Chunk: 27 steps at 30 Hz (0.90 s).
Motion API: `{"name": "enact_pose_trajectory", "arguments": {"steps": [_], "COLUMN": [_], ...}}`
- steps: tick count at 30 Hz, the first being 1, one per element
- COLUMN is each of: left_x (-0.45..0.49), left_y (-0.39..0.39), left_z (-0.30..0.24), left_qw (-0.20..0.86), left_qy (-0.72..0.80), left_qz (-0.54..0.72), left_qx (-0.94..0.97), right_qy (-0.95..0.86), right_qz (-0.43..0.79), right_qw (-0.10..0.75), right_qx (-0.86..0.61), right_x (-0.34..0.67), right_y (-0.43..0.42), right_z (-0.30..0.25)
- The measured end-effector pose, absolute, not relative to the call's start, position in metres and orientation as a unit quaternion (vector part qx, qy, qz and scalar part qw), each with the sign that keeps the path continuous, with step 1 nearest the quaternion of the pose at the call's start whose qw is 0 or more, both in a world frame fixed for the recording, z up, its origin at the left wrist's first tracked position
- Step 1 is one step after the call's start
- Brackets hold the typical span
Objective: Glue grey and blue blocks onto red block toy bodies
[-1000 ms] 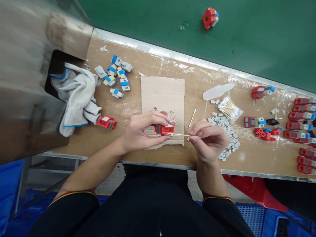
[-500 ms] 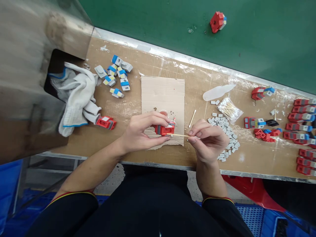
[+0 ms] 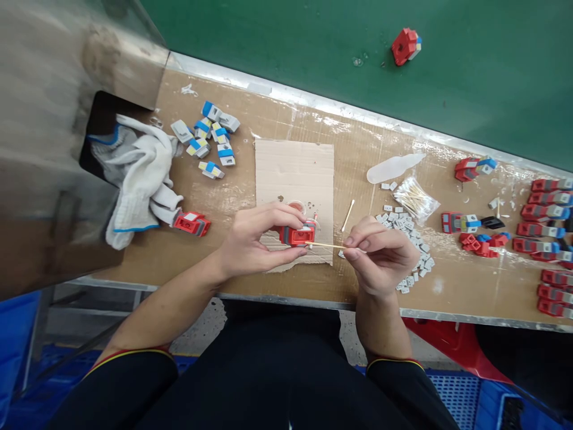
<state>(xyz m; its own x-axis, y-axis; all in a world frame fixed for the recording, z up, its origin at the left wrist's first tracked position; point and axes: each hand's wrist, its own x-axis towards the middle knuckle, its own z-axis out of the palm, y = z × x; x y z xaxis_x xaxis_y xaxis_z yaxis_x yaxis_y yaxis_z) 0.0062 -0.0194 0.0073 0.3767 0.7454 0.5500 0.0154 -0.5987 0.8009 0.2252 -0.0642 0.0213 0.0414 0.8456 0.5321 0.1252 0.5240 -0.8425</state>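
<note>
My left hand (image 3: 259, 239) is closed around a red plastic toy vehicle part (image 3: 297, 236) with grey trim, above a cardboard sheet (image 3: 293, 170). Its hollow side faces up toward me. Between thumb and fingertips, my right hand (image 3: 380, 254) pinches a cotton swab (image 3: 329, 245) by one end. The swab's other end reaches the edge of the red part's opening; whether it touches inside is too small to tell. Just beyond the left fingers, a small round reddish dish or spot (image 3: 296, 206) shows on the cardboard, partly covered.
Small grey blocks (image 3: 416, 239) lie heaped beside my right hand, near a bag of swabs (image 3: 416, 199) and a loose swab (image 3: 348, 215). White gloves (image 3: 143, 173) and blue-grey parts (image 3: 210, 134) lie left. Assembled toys (image 3: 544, 213) line the right. Beyond is a green surface (image 3: 290, 36).
The swab in my right hand has shifted slightly left, its tip now at the red part's opening. The red piece on the green surface has moved right and a little nearer.
</note>
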Motion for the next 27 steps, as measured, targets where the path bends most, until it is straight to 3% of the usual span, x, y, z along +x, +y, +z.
{"name": "enact_pose_trajectory", "arguments": {"steps": [27], "left_x": [0.0076], "left_y": [-0.0203], "left_z": [0.0077], "left_qw": [0.371], "left_qy": [0.255], "left_qz": [0.489], "left_qx": [0.747], "right_qy": [-0.615], "right_qz": [0.327], "right_qw": [0.613], "right_qx": [-0.373], "right_x": [0.2226], "right_y": [-0.0668], "right_z": [0.0194]}}
